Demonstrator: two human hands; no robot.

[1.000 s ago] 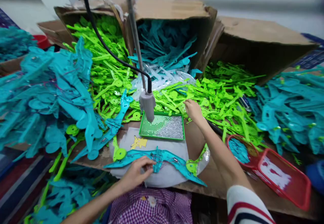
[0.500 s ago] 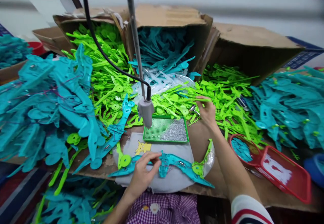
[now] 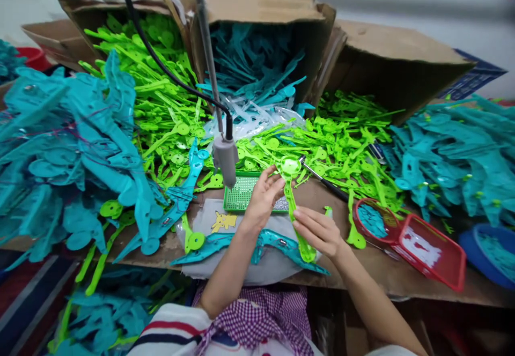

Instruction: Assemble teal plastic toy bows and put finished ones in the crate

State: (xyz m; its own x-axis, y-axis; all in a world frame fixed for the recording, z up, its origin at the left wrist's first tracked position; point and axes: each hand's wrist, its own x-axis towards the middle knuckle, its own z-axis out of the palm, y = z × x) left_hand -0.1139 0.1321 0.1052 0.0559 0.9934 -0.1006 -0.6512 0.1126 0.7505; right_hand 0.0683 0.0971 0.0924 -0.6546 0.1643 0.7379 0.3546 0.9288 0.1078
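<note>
Both my hands hold a long lime-green plastic arm (image 3: 288, 198) with a round cupped end, raised above the work spot. My left hand (image 3: 261, 198) pinches it near the round end, partly covering the green tray. Lower down, the fingers of my right hand (image 3: 319, 231) close on its stem. Beneath lies a turquoise bow-shaped plastic piece (image 3: 225, 243) on a grey cloth (image 3: 205, 219) with a yellow cartoon print; my left forearm crosses in front of it. A green arm with a disc (image 3: 196, 240) touches its left side.
A green perforated tray (image 3: 235, 208) of small metal bits stands behind the cloth, under a hanging grey tool (image 3: 224, 157). A hammer (image 3: 322, 176) lies rightward. Cardboard boxes (image 3: 257, 2) spill green and turquoise parts. Red baskets (image 3: 436, 275) and a blue bowl (image 3: 475, 238) sit right.
My left hand has let go of the turquoise bow piece and moved up and right. My right hand has come back from the green heap, and both hands now hold a green arm.
</note>
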